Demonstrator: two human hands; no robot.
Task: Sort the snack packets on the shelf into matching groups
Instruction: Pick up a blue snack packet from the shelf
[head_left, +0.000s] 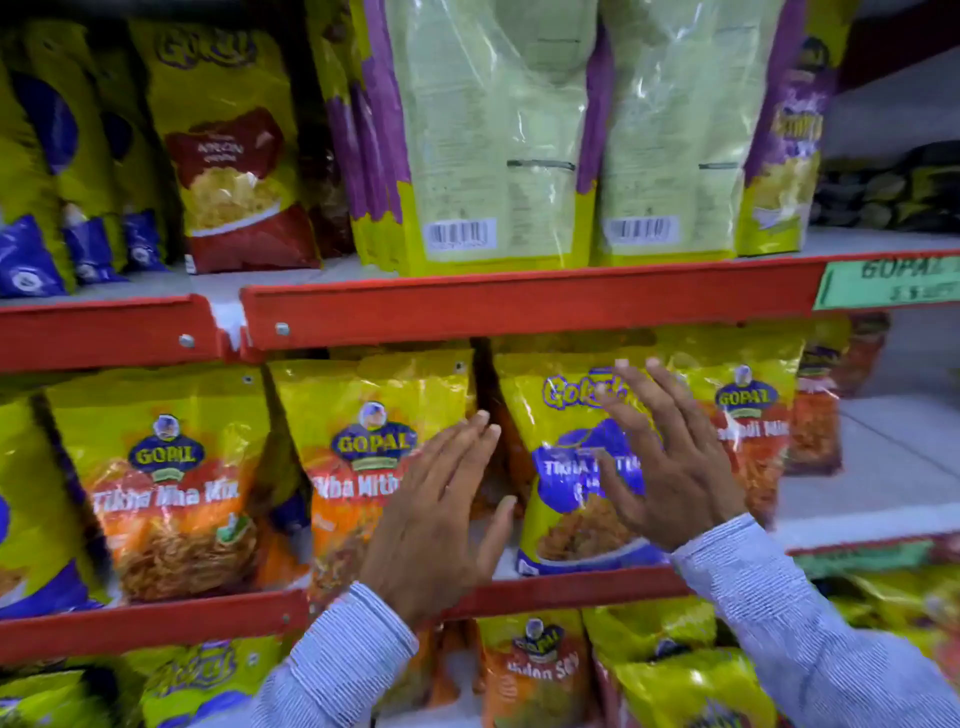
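Red-edged shop shelving fills the view in three tiers, packed with yellow Gopal snack bags under bright, slightly blurred light. On the middle shelf (571, 584) the sorting looks only partly done: at 9 o'clock stand two orange-fronted mix packets, one (171, 483) beside the other (353, 467), which match each other, and another orange-fronted packet (748, 431) stands at 3 o'clock, yet between them sits a lone purple-fronted packet (576, 467) that breaks the run (its label is too smeared to read fully). That odd one seems the piece to move next, while a purple-and-blue bag edge at the far 9 o'clock hints where its kind may belong. Both hands are open with fingers spread and grasp nothing: the left hand (441, 514) hovers at the gap between the second orange packet and the purple one, and the right hand (670, 467) lies over the purple packet's right side, whether pressing it or just in front I cannot tell. Up at 12 o'clock, two large pale-green bags (493, 135) show their barcoded backs, with a red-fronted packet (234, 156) at 10 o'clock; a green price label (888, 283) sits at 2 o'clock, and the lowest tier at 6 o'clock holds mixed bags as well, so more grouping probably remains.
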